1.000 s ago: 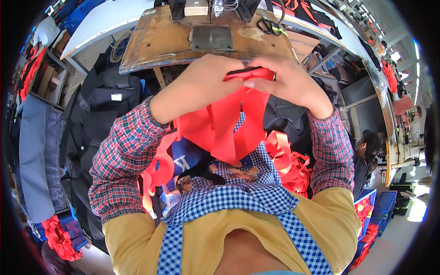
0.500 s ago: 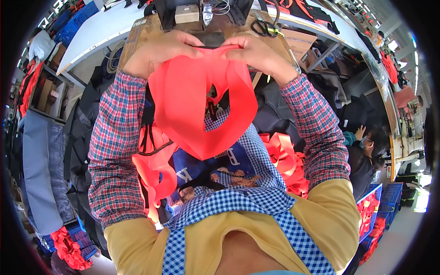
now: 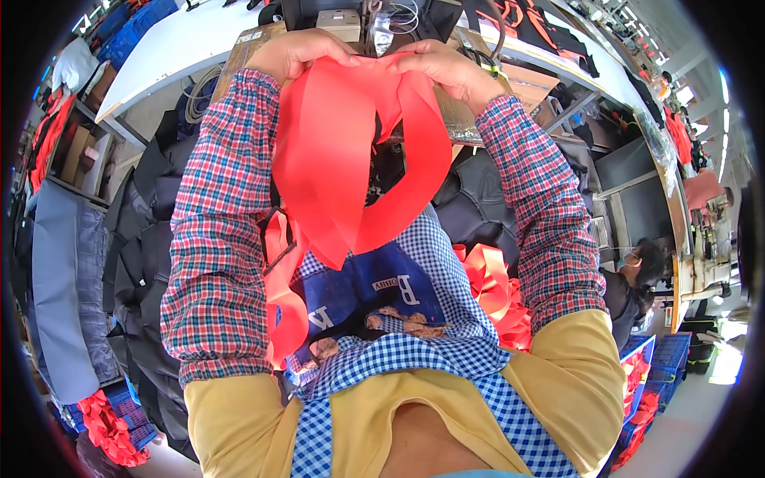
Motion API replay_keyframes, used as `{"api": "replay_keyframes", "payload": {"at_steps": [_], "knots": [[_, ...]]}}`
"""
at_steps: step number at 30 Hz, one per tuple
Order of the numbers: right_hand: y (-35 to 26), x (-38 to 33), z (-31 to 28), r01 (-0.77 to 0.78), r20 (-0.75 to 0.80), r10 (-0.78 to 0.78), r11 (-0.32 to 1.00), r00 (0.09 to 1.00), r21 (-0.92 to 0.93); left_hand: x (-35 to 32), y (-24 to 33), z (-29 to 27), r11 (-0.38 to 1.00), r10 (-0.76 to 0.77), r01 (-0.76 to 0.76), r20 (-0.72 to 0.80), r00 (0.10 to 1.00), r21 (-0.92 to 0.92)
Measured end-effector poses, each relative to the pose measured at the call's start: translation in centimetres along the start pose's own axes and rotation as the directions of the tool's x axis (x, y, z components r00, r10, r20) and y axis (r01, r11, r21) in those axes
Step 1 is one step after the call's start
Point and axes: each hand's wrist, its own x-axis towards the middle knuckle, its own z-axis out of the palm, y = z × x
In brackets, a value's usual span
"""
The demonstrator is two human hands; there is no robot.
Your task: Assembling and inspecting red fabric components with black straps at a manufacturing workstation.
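Both my hands hold a wide red strap (image 3: 335, 151) up in front of me, looped so that its two ends hang down toward my lap. My left hand (image 3: 299, 52) grips the strap's upper left end and my right hand (image 3: 446, 68) grips the upper right end, close together above a brown wooden board (image 3: 478, 119) on the workbench. More red strap pieces (image 3: 494, 291) lie piled in my lap on the right, and another red strip (image 3: 283, 295) hangs by my left side over a blue and checked apron (image 3: 374, 295).
A sewing machine part (image 3: 374, 20) stands on the bench just beyond my hands. Black fabric pieces (image 3: 151, 199) lie heaped left and under the bench. Blue crates with red straps (image 3: 107, 422) sit at lower left and lower right. Another person (image 3: 633, 271) sits at the right.
My hands rose from chest height toward the bench edge, lifting the red strap; its loop spread open and now hangs longer below my hands.
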Motion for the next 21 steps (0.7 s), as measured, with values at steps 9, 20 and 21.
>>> {"api": "replay_keyframes", "payload": {"at_steps": [9,20,21], "knots": [[-0.7,0.4,-0.7,-0.036,0.043,0.032,0.994,0.999,0.107,0.7,0.1,0.4,1.000,0.021,-0.021,-0.027,0.999,0.007],[-1.1,0.7,-0.6,-0.033,0.034,0.029,0.992,0.999,0.121,0.7,-0.4,0.3,0.997,0.079,-0.080,-0.080,0.994,-0.015],[-1.1,0.7,-0.5,-0.032,0.017,0.030,0.991,0.999,0.130,0.6,-0.4,0.3,0.994,0.112,-0.111,-0.094,0.989,0.009]]}}
